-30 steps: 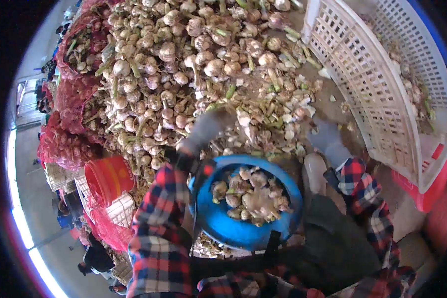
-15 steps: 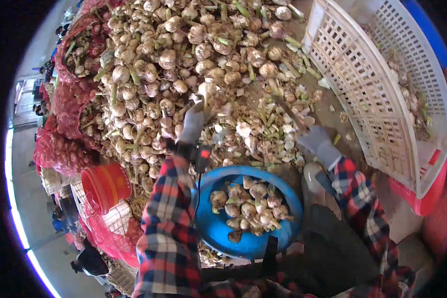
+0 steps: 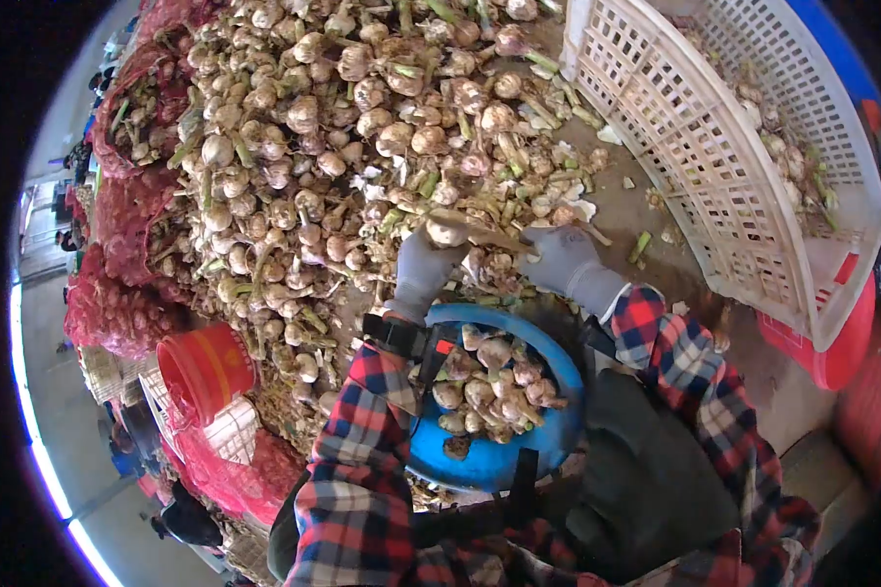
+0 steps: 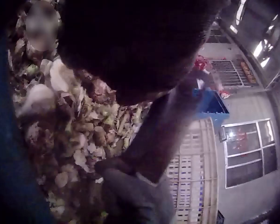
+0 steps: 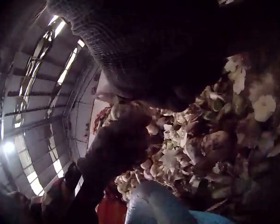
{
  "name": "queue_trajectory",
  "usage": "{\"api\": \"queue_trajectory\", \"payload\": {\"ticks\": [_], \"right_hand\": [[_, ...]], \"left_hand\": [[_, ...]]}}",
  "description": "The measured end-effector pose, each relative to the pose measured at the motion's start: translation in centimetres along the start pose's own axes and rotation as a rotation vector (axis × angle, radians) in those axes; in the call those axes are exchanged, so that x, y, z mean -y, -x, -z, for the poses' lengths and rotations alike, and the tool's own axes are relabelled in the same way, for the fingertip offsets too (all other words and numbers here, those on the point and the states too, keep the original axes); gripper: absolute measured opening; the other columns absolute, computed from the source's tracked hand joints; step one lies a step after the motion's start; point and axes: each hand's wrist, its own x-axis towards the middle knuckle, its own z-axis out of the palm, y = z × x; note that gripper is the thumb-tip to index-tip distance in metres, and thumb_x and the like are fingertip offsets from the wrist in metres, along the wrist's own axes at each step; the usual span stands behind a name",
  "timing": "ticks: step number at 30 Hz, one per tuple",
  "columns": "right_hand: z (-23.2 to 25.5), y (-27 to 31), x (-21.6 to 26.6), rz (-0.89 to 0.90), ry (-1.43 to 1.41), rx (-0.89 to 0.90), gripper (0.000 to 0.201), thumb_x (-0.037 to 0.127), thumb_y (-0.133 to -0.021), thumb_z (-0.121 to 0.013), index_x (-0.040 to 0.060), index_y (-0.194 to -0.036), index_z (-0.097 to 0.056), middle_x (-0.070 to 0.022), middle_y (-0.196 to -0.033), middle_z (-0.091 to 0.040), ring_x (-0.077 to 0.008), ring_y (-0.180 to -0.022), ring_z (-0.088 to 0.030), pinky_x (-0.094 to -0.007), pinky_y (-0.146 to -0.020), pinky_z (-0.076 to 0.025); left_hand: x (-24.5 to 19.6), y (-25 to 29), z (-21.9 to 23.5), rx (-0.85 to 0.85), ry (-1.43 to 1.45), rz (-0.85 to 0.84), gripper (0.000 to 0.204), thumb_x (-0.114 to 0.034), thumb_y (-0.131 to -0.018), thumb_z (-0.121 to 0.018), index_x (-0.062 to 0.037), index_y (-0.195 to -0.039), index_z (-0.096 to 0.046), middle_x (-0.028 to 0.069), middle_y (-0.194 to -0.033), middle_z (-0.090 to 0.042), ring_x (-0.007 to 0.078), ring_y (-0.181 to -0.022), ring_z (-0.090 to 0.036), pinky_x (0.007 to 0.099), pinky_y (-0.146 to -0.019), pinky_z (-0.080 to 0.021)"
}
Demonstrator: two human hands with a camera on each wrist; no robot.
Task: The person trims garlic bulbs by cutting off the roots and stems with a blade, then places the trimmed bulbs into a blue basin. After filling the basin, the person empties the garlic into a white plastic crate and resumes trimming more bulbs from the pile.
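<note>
In the head view my gloved left hand (image 3: 426,272) holds a garlic bulb (image 3: 447,233) over the scraps in front of the blue basin. My gloved right hand (image 3: 565,260) grips a knife (image 3: 494,238), whose blade reaches left to the bulb. The blade overlaps the bulb's top edge in this view. Below both hands stands the blue basin (image 3: 440,458), holding a heap of garlic bulbs (image 3: 494,391). Both wrist views are dark, with gloves covering much of the work. Trimmed stems and peel (image 4: 79,135) lie beneath the hands in the left wrist view.
A large pile of garlic (image 3: 294,147) spreads ahead and left. At the right a white slatted crate (image 3: 695,147) leans over a red tub (image 3: 837,342). Leftward are a red bucket (image 3: 201,372) and red mesh sacks (image 3: 117,303). People work in the left background.
My left hand has picked up a garlic bulb from the pile and drawn it nearer. My right hand has brought the knife leftward to it. The head view has shifted slightly.
</note>
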Motion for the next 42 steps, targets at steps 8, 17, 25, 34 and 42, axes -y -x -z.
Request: {"api": "queue_trajectory", "payload": {"ticks": [8, 17, 25, 34, 42], "right_hand": [[-0.5, 0.0, 1.3, 0.410, -0.040, -0.425, 0.022, 0.027, -0.063, -0.055, 0.0121, -0.080, -0.055, -0.0086, -0.070, -0.057, -0.0262, -0.065, -0.056, -0.0357, -0.059, -0.044], [-3.4, -3.5, -7.0, -0.188, 0.059, 0.021, 0.029, 0.028, -0.068, -0.050, 0.0114, -0.092, -0.052, -0.0137, -0.080, -0.057, -0.0286, -0.076, -0.055, -0.0385, -0.068, -0.043], [-0.1, 2.1, -0.8, 0.070, 0.029, -0.279, 0.021, 0.027, -0.064, -0.053, 0.0092, -0.076, -0.052, -0.0106, -0.068, -0.056, -0.0283, -0.066, -0.055, -0.0370, -0.061, -0.044], [0.6, -0.2, -1.8, 0.015, 0.122, -0.116, 0.018, 0.023, -0.066, -0.049, 0.0103, -0.077, -0.053, -0.0102, -0.070, -0.056, -0.0278, -0.067, -0.055, -0.0376, -0.060, -0.044], [0.8, 2.7, -0.2, 0.131, -0.006, -0.243, 0.022, 0.025, -0.065, -0.053, 0.0103, -0.081, -0.054, -0.0102, -0.073, -0.057, -0.0272, -0.067, -0.055, -0.0383, -0.060, -0.043]], "left_hand": [[10.0, -0.4, 0.0, 0.028, -0.666, -0.755, 0.026, -0.019, -0.073, -0.054, -0.0023, -0.092, -0.053, 0.0046, -0.072, -0.055, 0.0133, -0.062, -0.051, 0.0257, -0.052, -0.040], [-5.6, 4.8, -1.6, -0.114, 0.357, -0.095, 0.030, -0.002, -0.058, -0.064, 0.0011, -0.086, -0.052, 0.0052, -0.077, -0.057, 0.0117, -0.068, -0.053, 0.0237, -0.061, -0.044], [-2.0, 3.2, -1.5, 0.014, 0.355, -0.127, 0.021, -0.010, -0.064, -0.060, -0.0001, -0.082, -0.056, 0.0057, -0.076, -0.058, 0.0125, -0.071, -0.054, 0.0263, -0.064, -0.044], [-4.9, 3.9, -1.3, 0.066, 0.287, -0.068, 0.031, -0.005, -0.053, -0.067, 0.0005, -0.082, -0.056, 0.0052, -0.074, -0.058, 0.0106, -0.068, -0.054, 0.0233, -0.063, -0.043], [0.6, 1.4, -1.4, -0.013, -0.514, -0.991, 0.021, -0.008, -0.061, -0.063, 0.0014, -0.079, -0.056, 0.0034, -0.070, -0.057, 0.0109, -0.062, -0.052, 0.0225, -0.057, -0.042]]}}
